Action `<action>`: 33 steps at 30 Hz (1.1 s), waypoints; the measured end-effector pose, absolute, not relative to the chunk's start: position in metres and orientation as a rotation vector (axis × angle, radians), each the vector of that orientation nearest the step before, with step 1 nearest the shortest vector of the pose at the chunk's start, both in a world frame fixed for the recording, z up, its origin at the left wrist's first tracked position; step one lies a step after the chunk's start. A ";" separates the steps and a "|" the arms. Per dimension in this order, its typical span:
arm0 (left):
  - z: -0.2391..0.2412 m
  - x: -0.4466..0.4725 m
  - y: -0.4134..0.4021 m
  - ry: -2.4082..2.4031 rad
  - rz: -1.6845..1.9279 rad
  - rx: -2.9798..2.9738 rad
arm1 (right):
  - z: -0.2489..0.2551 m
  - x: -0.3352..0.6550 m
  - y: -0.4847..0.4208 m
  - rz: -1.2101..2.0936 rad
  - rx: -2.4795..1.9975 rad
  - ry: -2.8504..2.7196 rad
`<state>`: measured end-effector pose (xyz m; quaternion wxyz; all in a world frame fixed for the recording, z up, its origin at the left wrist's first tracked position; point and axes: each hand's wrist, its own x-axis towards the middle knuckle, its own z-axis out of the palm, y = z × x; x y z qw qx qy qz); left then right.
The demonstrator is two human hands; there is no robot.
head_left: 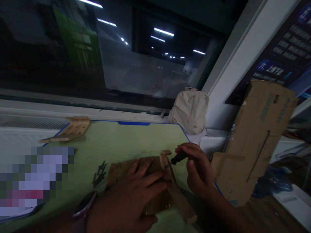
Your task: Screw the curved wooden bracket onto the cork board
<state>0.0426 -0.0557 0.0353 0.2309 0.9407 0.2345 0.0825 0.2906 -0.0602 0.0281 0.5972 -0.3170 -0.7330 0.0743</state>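
Observation:
My left hand (131, 197), with a dark watch (84, 207) on its wrist, lies spread on a brown wooden board (126, 171) and presses it to the mat. My right hand (196, 168) grips a small black-handled tool (178, 158). Its thin metal tip touches a small, curved piece of pale wood (164, 158) standing at the board's far edge. A longer wooden strip (183, 207) runs out from under the board toward the near right. Several dark nails (99, 173) lie in a loose pile left of the board, on a green cutting mat (136, 139).
A slatted wooden piece (73, 129) lies at the mat's far left corner. A pixelated patch (31, 181) covers the left side. A beige backpack (189, 111) sits behind the mat, and a tall cardboard box (257, 139) leans at the right.

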 end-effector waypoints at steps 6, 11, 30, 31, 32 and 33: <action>0.037 0.043 -0.055 0.634 0.216 2.600 | 0.034 0.284 -0.063 0.153 -0.689 -1.661; 0.039 0.043 -0.054 0.625 0.188 2.591 | 0.032 0.287 -0.059 0.072 -0.641 -1.613; 0.051 0.047 -0.055 0.660 0.046 2.602 | 0.031 0.291 -0.057 0.099 -0.658 -1.575; 0.049 0.047 -0.054 0.646 0.085 2.612 | 0.030 0.291 -0.058 0.099 -0.676 -1.592; 0.046 0.046 -0.053 0.623 0.142 2.626 | 0.029 0.292 -0.058 0.097 -0.686 -1.614; 0.043 0.045 -0.052 0.599 0.191 2.638 | 0.028 0.292 -0.059 0.100 -0.700 -1.630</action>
